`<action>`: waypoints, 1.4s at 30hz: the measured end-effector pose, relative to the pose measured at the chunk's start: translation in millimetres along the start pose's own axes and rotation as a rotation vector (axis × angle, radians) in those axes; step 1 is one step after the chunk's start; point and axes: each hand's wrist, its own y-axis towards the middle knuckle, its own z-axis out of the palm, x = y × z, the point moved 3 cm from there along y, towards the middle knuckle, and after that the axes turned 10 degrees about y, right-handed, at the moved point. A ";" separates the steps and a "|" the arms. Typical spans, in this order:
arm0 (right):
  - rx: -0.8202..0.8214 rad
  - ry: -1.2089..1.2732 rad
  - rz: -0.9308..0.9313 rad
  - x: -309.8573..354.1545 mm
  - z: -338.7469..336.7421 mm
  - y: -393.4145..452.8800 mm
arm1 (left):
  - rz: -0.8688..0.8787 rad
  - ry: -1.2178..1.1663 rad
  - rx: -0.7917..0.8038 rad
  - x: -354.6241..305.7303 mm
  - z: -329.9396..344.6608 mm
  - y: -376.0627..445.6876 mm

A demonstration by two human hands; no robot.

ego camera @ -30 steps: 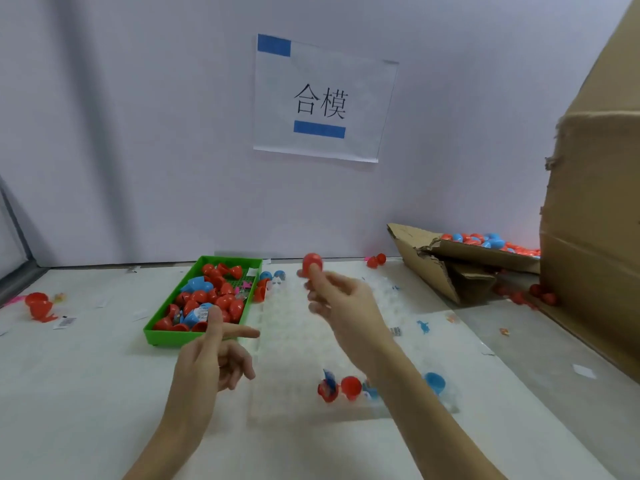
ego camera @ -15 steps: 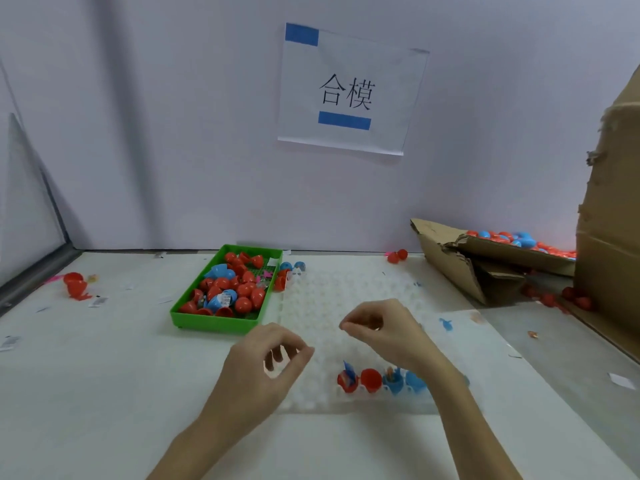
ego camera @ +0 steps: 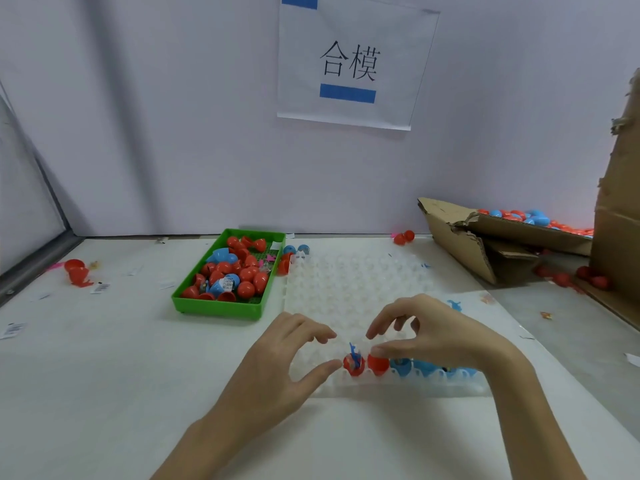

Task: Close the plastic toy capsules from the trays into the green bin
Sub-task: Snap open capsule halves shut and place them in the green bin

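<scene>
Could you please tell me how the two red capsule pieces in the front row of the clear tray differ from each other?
The left red piece has a blue toy sticking up from it; the right red piece shows none. The left hand has its thumb at the left piece; the right hand has its thumb on the right one. Both sit in the clear tray.

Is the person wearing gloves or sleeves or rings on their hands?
No. The left hand and the right hand are both bare, with no gloves, rings, watch or bracelets showing. Both forearms are bare too, as far as the picture goes. The fingers have short, plain nails.
</scene>
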 end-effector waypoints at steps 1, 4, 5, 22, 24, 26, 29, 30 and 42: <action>0.032 -0.010 0.009 -0.8 2.2 -0.6 | 0.015 -0.001 0.012 -1.4 1.3 -0.4; 0.089 -0.062 0.043 -4.3 9.5 -0.9 | 0.044 0.008 0.037 -4.4 4.2 -0.4; 0.088 -0.074 0.055 -5.3 11.0 -0.2 | 0.043 0.010 0.038 -4.5 4.3 -0.3; -0.097 0.108 -0.168 18.5 10.1 9.1 | -0.227 -0.341 -0.035 2.8 -1.2 6.4; -0.095 0.142 -0.187 24.5 13.2 11.0 | -0.285 -0.497 -0.054 2.5 -2.4 7.8; -0.108 0.198 -0.203 29.1 16.2 12.3 | -0.330 -0.586 -0.080 3.2 -3.6 8.3; -0.137 0.381 -0.213 36.4 21.6 13.6 | -0.355 -0.599 -0.115 6.7 -6.8 9.1; -0.139 0.469 -0.210 40.3 24.7 14.5 | -0.354 -0.575 -0.123 7.7 -7.9 9.3; -0.360 0.622 -0.261 67.9 56.4 25.2 | -0.344 -0.399 -0.257 14.3 -19.0 10.8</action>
